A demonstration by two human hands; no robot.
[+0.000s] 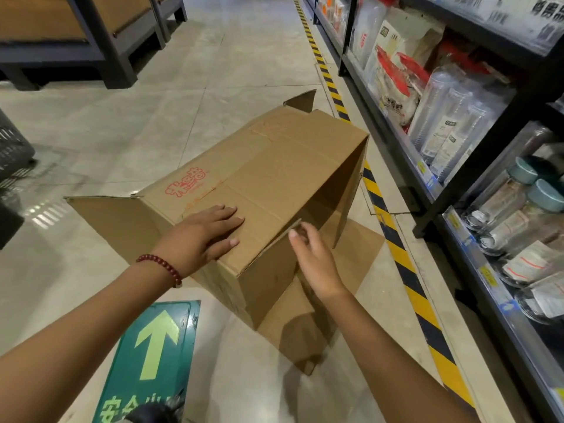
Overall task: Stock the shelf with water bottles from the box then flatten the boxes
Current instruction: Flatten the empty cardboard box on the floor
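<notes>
I see the cardboard box (262, 178) lying on its side on the tiled floor (183, 96) of a shop aisle, just beside the black and yellow striped tape (396, 239) that runs along the foot of the shelf (476, 190) on my right. The box is open at both ends: one flap sticks out flat to the left, another stands up at the far corner, and the end nearest the shelf gapes wide, so I look into a brown, hollow inside with no bottles showing. More flaps lie on the floor under and in front of it. Red printed characters mark the top panel.

My left hand (207, 233) lies palm down on that top panel, fingers straight and spread a little, pressing on the cardboard near its closest edge; it clasps nothing. A string of dark red beads (161, 265) circles that wrist. My right hand (311, 254) is at the near corner of the open end, with the thumb against the thin cardboard edge and the fingers curling behind it. Whether they truly pinch the edge I cannot tell, since the fingertips are hidden behind the board.

On the shelf I make out clear plastic bottles (451, 123) in wrapped packs on the upper level and glass jars with grey-green lids (518, 190) lower down. A green floor sign with a pale arrow (155, 340) lies at my feet, partly under the box's near corner. Dark wooden display stands (91, 35) sit well apart across the aisle.
</notes>
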